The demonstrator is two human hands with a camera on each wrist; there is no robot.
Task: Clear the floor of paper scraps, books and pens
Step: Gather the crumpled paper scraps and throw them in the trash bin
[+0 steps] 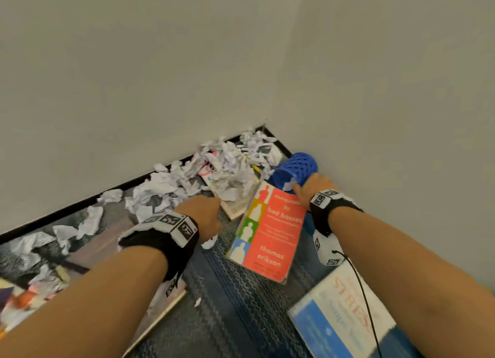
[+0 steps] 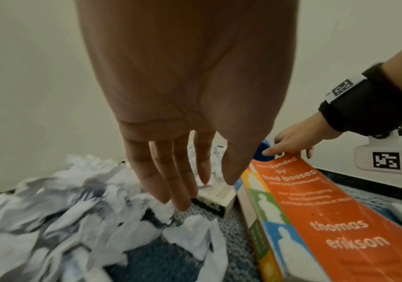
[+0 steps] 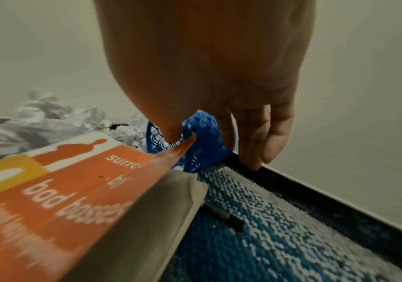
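Note:
Crumpled paper scraps (image 1: 222, 167) (image 2: 62, 200) are heaped in the room corner on blue carpet (image 1: 227, 304). An orange paperback (image 1: 276, 237) (image 2: 315, 209) (image 3: 62, 190) lies beside them. My right hand (image 1: 308, 189) (image 3: 221, 124) is at its far corner: the thumb touches the curled-up cover corner and the straight fingers hang down past the book's right side. My left hand (image 1: 206, 210) (image 2: 195, 171) is open with straight fingers, its fingertips just over a scrap at the pile's edge. A dark pen (image 3: 233, 221) lies on the carpet by the book's right edge.
A blue mesh holder (image 1: 297, 169) (image 3: 202, 133) lies on its side against the wall behind the orange book. A pale book (image 1: 235, 207) sits half under the scraps. A blue and white book (image 1: 334, 312) lies near right, a magazine (image 1: 101, 248) under my left forearm.

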